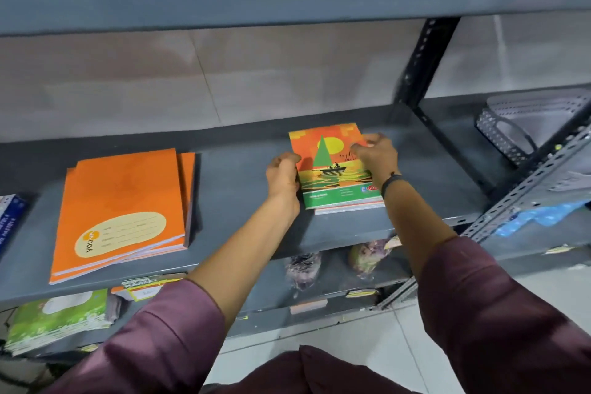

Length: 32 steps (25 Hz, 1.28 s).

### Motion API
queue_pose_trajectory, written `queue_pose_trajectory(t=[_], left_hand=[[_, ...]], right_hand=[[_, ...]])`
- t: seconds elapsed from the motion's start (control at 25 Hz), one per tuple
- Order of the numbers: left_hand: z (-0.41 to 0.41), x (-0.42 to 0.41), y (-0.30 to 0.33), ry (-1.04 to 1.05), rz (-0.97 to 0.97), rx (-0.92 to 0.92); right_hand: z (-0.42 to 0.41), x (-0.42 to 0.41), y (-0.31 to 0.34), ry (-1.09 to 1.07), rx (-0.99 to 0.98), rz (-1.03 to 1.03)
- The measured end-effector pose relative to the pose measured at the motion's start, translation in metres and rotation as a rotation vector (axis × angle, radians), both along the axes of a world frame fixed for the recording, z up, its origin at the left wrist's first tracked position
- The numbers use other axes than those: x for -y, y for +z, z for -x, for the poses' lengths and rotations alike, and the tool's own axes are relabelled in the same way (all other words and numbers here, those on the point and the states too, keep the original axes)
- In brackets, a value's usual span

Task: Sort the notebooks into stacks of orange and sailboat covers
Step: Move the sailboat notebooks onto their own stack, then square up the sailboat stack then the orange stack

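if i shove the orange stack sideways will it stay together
Probably not neatly: the orange stack is already fanned, its covers offset. The covers look smooth, so the top ones likely slide over each other. The thin notebooks would probably flex if lifted by one edge.

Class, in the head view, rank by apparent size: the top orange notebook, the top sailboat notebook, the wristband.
1. Top orange notebook, though it lies nearer the camera.
2. Top sailboat notebook.
3. Wristband.

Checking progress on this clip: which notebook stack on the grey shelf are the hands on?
The sailboat stack, held between left hand and right hand. The orange stack lies untouched.
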<state>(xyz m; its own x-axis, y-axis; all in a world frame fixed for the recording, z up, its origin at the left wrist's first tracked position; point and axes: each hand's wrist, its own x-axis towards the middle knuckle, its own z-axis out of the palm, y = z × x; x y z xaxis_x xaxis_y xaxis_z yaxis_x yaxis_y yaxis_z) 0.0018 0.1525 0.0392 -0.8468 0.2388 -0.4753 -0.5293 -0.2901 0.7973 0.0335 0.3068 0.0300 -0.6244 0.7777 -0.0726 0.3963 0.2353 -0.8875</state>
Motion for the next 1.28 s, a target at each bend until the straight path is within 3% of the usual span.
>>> queue_pose_trajectory(t=[0.24, 0.44, 0.52, 0.64, 0.76, 0.92, 1.0, 1.12, 1.28], left_hand=[[0.001, -0.008, -0.023, -0.061, 0.126, -0.039], [0.009, -0.015, -0.030, -0.309, 0.082, 0.046], [0.009, -0.021, -0.025, -0.339, 0.058, 0.066], [0.006, -0.026, -0.021, -0.365, 0.073, 0.063], [0.007, -0.022, -0.025, -0.488, 0.205, -0.038], [0.000, 0.005, -0.041, -0.857, 0.480, -0.404], [-0.006, 0.005, -0.046, -0.861, 0.584, -0.516], [-0.006, -0.004, -0.045, -0.713, 0.786, -0.603], [-0.001, -0.006, -0.041, -0.681, 0.953, -0.684]], right_hand=[[-0.009, -0.036, -0.021, 0.007, 0.085, 0.040], [-0.029, -0.050, -0.017, 0.086, 0.072, 0.429], [-0.027, -0.045, -0.013, 0.168, 0.133, 0.471], [-0.025, -0.035, -0.005, 0.222, 0.163, 0.418], [-0.032, -0.038, -0.003, 0.290, 0.188, 0.397], [-0.056, -0.050, -0.007, 0.706, 0.435, 0.083], [-0.059, -0.049, -0.011, 0.822, 0.494, -0.038], [-0.055, -0.043, -0.014, 0.745, 0.499, -0.147], [-0.056, -0.042, -0.020, 0.579, 0.510, -0.198]])
